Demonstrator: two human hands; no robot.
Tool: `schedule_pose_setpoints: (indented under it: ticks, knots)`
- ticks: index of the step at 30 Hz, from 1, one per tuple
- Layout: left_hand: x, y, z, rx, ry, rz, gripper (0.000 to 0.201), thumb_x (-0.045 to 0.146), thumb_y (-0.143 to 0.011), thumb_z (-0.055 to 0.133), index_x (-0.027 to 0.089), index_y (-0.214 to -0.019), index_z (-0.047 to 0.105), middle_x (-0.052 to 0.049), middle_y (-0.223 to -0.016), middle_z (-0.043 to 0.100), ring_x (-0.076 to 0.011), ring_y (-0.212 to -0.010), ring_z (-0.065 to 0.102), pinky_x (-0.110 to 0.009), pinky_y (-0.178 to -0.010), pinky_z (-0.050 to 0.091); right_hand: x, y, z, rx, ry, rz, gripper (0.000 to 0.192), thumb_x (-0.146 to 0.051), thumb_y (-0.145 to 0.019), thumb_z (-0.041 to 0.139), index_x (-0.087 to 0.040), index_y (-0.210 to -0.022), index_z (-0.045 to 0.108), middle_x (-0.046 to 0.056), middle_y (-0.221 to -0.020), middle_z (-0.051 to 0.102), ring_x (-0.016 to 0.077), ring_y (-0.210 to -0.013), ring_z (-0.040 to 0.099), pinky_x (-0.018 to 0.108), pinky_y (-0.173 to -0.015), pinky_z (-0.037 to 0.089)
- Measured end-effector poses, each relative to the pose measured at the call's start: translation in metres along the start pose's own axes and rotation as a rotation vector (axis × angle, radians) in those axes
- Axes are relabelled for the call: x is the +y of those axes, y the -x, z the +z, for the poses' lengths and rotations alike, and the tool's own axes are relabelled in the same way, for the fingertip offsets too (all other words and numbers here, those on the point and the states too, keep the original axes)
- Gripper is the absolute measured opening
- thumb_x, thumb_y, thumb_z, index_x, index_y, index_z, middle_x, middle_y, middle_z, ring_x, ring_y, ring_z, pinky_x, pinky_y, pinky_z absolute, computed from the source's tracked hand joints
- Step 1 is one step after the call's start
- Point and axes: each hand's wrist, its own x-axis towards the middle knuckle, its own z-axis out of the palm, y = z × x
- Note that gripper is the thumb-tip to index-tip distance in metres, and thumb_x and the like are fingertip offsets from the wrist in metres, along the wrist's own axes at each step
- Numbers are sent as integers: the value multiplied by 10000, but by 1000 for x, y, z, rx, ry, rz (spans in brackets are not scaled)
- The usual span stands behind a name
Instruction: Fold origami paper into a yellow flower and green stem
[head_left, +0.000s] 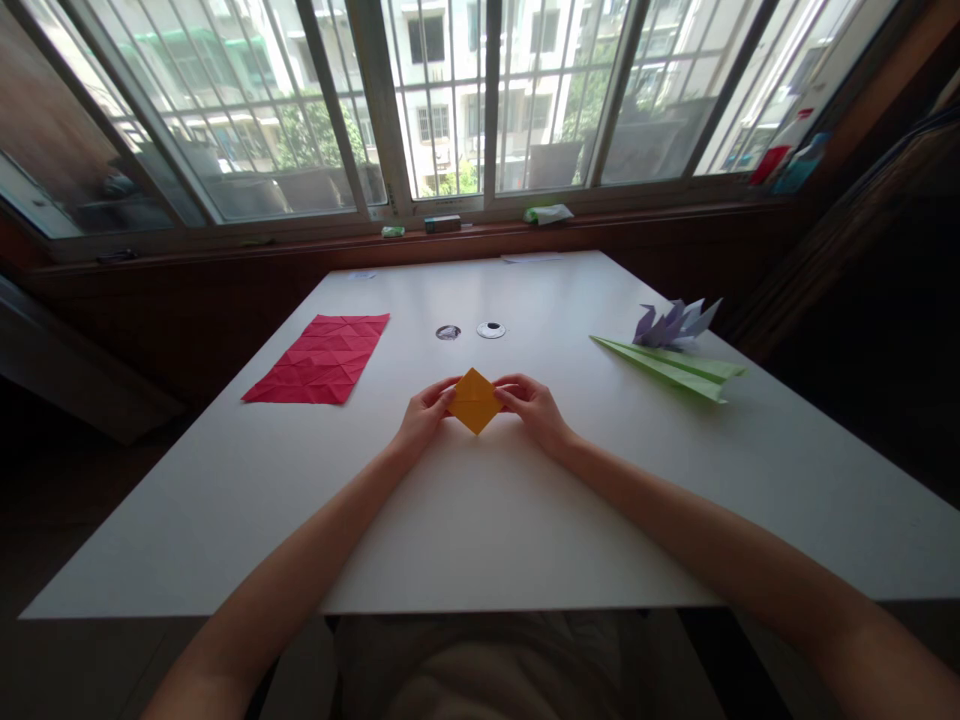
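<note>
A folded piece of orange paper (476, 405), diamond-shaped with a crease across its middle, is held up over the white table (495, 540). My left hand (427, 412) pinches its left corner between thumb and fingers. At the opposite corner, my right hand (534, 408) grips it the same way. The fingers behind the paper are partly hidden.
Creased red paper (319, 360) lies on the left. Two small round discs, one dark (448, 332) and one white with a black spot (492, 329), are beyond my hands. A green paper plane (667, 367) and purple folded paper (675, 325) rest at right.
</note>
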Motion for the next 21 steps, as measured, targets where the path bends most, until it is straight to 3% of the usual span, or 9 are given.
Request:
schedule_pose_setpoints:
  ticks: [10, 16, 21]
  knots:
    - [2, 2, -1, -22, -40, -21, 479, 374, -676, 627, 151, -1094, 557, -91, -949, 650, -199, -834, 595, -313, -719, 460, -2, 0, 0, 51, 177, -37, 237, -346, -675, 625, -173, -837, 619, 25, -767, 634, 116, -657, 554, 219, -530, 422]
    - [-2, 1, -3, -1, -114, -2, 366, 386, -646, 648, 149, -925, 638, -79, -891, 656, -185, -809, 582, -267, -657, 435, -4, 2, 0, 41, 140, -51, 245, -377, -674, 621, -173, -809, 611, -9, -650, 591, 73, -493, 471, 221, -476, 394]
    - [-1, 2, -3, 21, -103, 2, 357, 416, -634, 647, 162, -885, 654, -66, -871, 658, -181, -794, 572, -281, -677, 425, -5, 3, 0, 7, 98, -38, 286, -415, -670, 620, -159, -797, 612, -6, -608, 574, 91, -503, 498, 239, -490, 418]
